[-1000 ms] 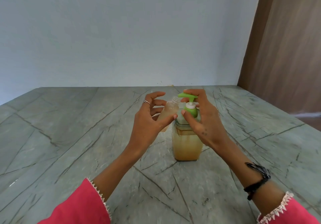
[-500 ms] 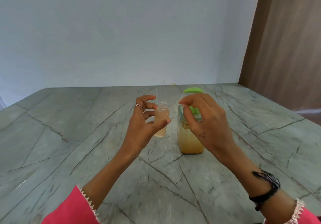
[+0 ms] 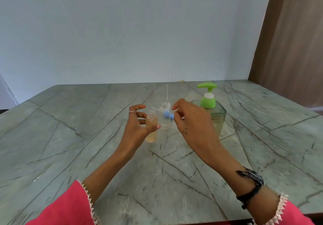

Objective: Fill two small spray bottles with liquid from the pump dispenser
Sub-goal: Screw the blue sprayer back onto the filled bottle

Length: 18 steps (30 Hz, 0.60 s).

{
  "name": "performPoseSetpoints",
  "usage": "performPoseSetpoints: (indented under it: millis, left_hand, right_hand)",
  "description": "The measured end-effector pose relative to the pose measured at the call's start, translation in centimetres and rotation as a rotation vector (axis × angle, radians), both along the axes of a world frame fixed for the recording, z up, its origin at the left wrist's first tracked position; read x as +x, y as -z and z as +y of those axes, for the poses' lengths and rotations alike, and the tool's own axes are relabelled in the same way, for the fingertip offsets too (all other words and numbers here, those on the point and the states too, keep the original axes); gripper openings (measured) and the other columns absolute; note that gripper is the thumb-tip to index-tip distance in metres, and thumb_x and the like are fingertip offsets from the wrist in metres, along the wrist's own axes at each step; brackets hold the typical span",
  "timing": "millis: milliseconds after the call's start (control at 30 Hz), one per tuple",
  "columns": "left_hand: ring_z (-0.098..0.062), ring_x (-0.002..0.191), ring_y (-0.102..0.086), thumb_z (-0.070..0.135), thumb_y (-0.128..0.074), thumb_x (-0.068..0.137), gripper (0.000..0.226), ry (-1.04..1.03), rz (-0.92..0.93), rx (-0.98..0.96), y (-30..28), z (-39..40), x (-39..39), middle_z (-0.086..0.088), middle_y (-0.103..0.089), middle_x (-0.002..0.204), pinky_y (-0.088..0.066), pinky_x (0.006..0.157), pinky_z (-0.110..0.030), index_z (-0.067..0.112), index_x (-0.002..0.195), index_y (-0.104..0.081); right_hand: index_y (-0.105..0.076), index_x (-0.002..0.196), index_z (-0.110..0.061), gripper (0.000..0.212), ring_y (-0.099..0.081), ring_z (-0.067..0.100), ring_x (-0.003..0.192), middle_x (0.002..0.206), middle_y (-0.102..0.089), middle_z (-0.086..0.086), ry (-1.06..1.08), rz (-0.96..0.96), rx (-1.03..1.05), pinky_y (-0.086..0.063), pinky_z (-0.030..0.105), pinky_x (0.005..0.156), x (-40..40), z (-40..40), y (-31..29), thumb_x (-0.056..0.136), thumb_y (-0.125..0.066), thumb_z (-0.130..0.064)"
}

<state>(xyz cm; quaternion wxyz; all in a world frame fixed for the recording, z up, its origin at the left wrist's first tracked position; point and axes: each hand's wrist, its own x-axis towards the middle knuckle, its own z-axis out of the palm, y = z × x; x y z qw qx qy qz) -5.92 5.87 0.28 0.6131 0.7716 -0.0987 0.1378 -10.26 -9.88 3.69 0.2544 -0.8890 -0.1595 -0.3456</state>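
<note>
While my left hand [image 3: 138, 125] is gripping the filled spray bottle [image 3: 151, 128] above the table [image 3: 70, 137], my right hand [image 3: 190, 121] is pinching a blue sprayer cap [image 3: 168, 115] beside the empty bottle [image 3: 164, 118]; the pump dispenser [image 3: 209, 109] is standing just right.

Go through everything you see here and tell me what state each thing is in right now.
Filled spray bottle: uncapped, amber liquid inside, gripped upright by left hand.
Empty spray bottle: uncapped, clear, standing on the table.
Blue spray cap: off its bottle, held by right hand.
Pump dispenser: upright, untouched, green pump head up.
White spray tube: behind the bottles, unattached.
</note>
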Motion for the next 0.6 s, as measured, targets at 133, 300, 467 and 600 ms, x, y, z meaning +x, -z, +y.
performPoseSetpoints:
  millis: [133,300,467,600]
  left_hand:
    - [-0.002,0.084,-0.051,0.013,-0.079,0.069,0.068,-0.002,0.009,0.020,0.5,-0.2,0.3,0.013,-0.045,0.093,-0.041,0.064,-0.014,0.029,0.115,-0.031]
    - [-0.002,0.084,-0.051,0.013,-0.078,0.069,0.069,0.026,0.017,0.044,1.0,-0.3,0.6,0.013,-0.044,0.093,-0.041,0.065,-0.012,0.028,0.116,-0.029]
    - [-0.005,0.086,-0.051,0.012,-0.078,0.069,0.068,0.026,0.009,0.039,1.2,-0.3,0.9,0.009,-0.045,0.095,-0.041,0.067,-0.012,0.027,0.115,-0.030]
    - [0.002,0.083,-0.050,0.014,-0.078,0.069,0.068,0.010,-0.013,0.058,1.4,-0.2,1.0,0.018,-0.043,0.093,-0.039,0.065,-0.009,0.028,0.115,-0.030]
  right_hand:
    - [-0.055,0.106,-0.013,0.014,-0.054,0.017,0.076,0.091,-0.063,0.002,0.041,0.118,-0.045,-0.035,0.029,0.062,1.0,0.4,1.0,0.094,-0.047,-0.013]
    - [-0.053,0.108,-0.012,0.015,-0.057,0.020,0.083,0.098,-0.063,0.004,0.062,0.198,-0.072,-0.039,0.029,0.066,1.7,1.1,1.3,0.094,-0.046,-0.013]
    - [-0.042,0.123,-0.009,0.030,-0.053,0.023,0.099,0.115,-0.054,0.010,0.145,0.295,-0.033,-0.037,0.027,0.071,2.7,2.3,2.2,0.093,-0.047,-0.007]
    - [-0.018,0.141,-0.003,0.066,-0.039,0.029,0.124,0.137,-0.034,0.017,0.274,0.456,-0.028,-0.037,0.029,0.094,4.2,3.4,2.8,0.088,-0.058,-0.003]
